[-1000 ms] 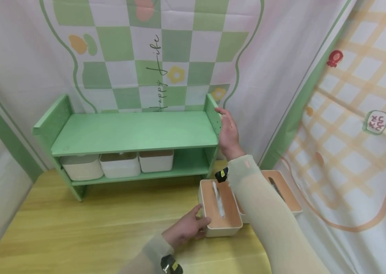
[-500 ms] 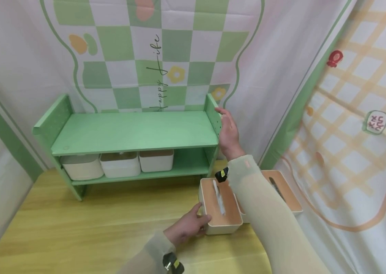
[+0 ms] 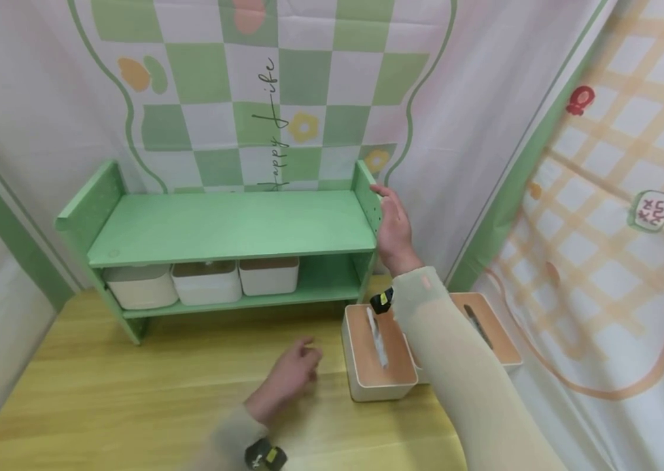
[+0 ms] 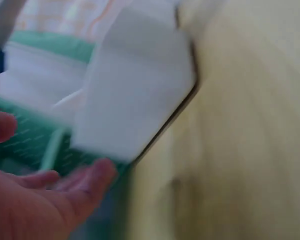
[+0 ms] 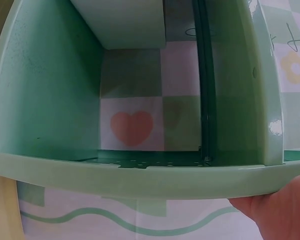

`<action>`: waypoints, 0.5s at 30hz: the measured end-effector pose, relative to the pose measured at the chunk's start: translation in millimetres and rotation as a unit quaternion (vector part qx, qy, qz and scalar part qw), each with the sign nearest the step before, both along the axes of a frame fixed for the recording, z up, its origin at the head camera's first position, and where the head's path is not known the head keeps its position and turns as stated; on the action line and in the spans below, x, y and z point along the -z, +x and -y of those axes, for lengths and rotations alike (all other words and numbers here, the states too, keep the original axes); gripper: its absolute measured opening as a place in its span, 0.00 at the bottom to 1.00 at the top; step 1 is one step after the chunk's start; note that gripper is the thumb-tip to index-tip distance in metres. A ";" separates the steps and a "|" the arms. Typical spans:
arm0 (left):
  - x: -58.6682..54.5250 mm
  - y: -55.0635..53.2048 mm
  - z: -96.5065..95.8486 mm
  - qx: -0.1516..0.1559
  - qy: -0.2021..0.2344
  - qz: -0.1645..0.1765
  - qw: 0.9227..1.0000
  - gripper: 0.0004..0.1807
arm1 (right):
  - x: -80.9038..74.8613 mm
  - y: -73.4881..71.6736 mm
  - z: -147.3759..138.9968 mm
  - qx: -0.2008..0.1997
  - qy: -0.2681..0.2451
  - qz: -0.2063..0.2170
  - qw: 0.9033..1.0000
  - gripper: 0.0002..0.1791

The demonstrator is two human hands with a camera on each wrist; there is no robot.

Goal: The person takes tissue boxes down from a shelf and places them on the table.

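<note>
My left hand (image 3: 286,378) is over the table, left of a tissue box (image 3: 362,350) and apart from it, its fingers loosely bent around nothing. That box is white with a wood-tone lid, and a white tissue lies in its slot. In the left wrist view, the hand (image 4: 45,205) is blurred near the box's white side (image 4: 135,80). My right hand (image 3: 394,229) rests with straight fingers against the right side panel of a green shelf (image 3: 231,226). Only part of the right hand (image 5: 285,210) shows beside the panel edge in the right wrist view.
On the lower shelf stand three white boxes (image 3: 207,289), toward its left and middle. Behind my right forearm, another wood-lidded box (image 3: 499,337) sits by the table's right edge. Printed curtains (image 3: 473,131) hang around the wooden table (image 3: 102,392).
My left hand has let go of the tissue box's near left corner and moved left, away from it. The box has shifted very slightly toward the shelf. The right hand stays at the panel.
</note>
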State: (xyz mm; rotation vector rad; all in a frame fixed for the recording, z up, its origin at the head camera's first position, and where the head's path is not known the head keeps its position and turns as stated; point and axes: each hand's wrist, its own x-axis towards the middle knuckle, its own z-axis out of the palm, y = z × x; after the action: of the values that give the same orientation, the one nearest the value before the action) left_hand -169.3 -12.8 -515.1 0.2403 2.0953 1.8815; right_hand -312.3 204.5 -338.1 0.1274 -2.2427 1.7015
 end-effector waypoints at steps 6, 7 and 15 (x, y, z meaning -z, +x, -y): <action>-44.4 -4.6 73.7 -0.144 0.016 -0.202 0.968 0.18 | 0.4 2.0 1.4 0.014 0.021 -0.005 1.000 0.27; -53.8 -6.3 86.7 -0.168 0.019 -0.244 0.955 0.19 | 0.4 2.1 1.4 0.014 0.022 -0.003 1.000 0.27; -124.1 -27.6 167.9 -0.339 -0.061 -0.496 0.797 0.30 | 0.1 1.7 1.6 0.017 0.025 0.008 1.000 0.27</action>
State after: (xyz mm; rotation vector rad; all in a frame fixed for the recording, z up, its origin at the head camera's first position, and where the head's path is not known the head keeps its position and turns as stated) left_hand -197.0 -180.7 -391.0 0.6181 3.3538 2.2544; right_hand -310.6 202.9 -338.2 0.0856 -2.2869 1.6358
